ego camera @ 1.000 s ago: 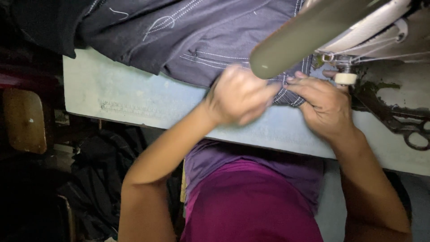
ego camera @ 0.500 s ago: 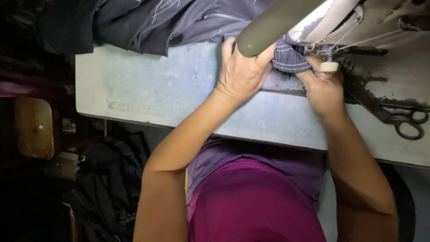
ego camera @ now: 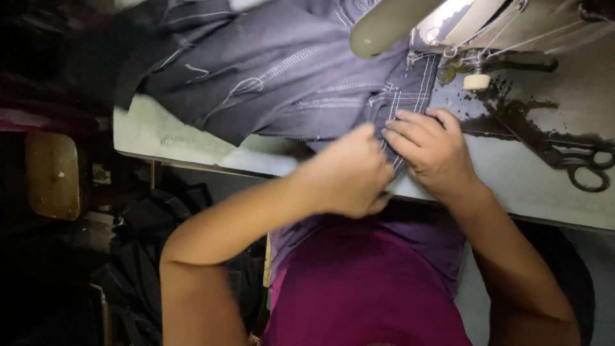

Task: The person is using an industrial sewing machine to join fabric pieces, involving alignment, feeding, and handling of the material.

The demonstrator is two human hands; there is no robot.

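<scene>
Both hands are working the dark denim garment [ego camera: 282, 83] at the near edge of the pale worktop [ego camera: 512, 179], just in front of the sewing machine [ego camera: 448, 19]. The left hand [ego camera: 349, 173] is closing its grip on a fold of the cloth, and the right hand [ego camera: 432, 150] is pinching the stitched seam beside it. I'm thinking the fingers are sitting close to the needle area, so a slip could catch them, and the heavy bulk draping off the far side could drag the seam askew. Black scissors [ego camera: 580, 163] are lying well apart to the right, beyond a small white bobbin [ego camera: 476, 81], neither one blocking.
</scene>
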